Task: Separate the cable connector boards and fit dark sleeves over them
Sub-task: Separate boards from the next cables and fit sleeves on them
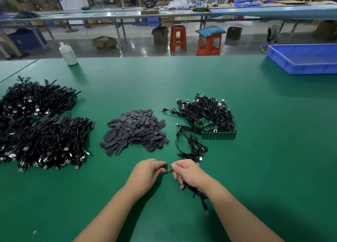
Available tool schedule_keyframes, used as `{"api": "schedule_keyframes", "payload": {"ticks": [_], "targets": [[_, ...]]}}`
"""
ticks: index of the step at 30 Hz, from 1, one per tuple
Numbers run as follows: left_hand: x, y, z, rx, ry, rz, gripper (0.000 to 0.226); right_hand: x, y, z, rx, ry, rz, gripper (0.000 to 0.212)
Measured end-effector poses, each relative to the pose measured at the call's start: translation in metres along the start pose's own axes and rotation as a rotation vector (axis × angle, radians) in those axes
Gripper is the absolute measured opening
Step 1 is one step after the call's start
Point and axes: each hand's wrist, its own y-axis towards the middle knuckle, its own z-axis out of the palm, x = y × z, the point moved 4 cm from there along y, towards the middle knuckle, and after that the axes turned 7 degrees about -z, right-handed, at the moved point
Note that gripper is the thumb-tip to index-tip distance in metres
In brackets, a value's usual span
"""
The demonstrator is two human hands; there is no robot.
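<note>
pinching sleeve [164, 167], hands [148, 172] joining board [170, 166]

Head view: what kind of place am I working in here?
Most likely a factory assembly line for cables. The green work table holds bulk heaps of black cables and a pile of dark sleeves, and more long benches with stools stand behind.
</note>
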Motion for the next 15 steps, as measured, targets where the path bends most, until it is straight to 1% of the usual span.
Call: {"api": "schedule_keyframes", "payload": {"ticks": [3,5,7,11,13,15], "targets": [[-0.007,0.001,0.001,0.028,0.050,0.007,0.017,0.001,0.000,0.002,0.022,-0.009,-0.001,0.029],[-0.009,0.002,0.000,0.051,0.031,-0.015,0.018,0.000,0.001,0.001,0.033,-0.015,-0.001,0.031],[-0.005,0.003,-0.002,0.102,-0.036,-0.086,0.020,-0.001,0.002,-0.001,0.058,-0.040,0.001,0.031],[0.011,0.003,-0.006,0.181,-0.156,-0.217,0.036,-0.005,0.004,-0.002,0.106,-0.050,-0.009,0.018],[0.013,0.001,-0.006,0.210,-0.170,-0.206,0.029,-0.005,0.005,0.000,0.112,-0.067,-0.014,0.021],[0.012,0.000,-0.007,0.173,-0.134,-0.133,0.012,-0.004,0.005,0.001,0.113,-0.045,-0.011,0.024]]}}
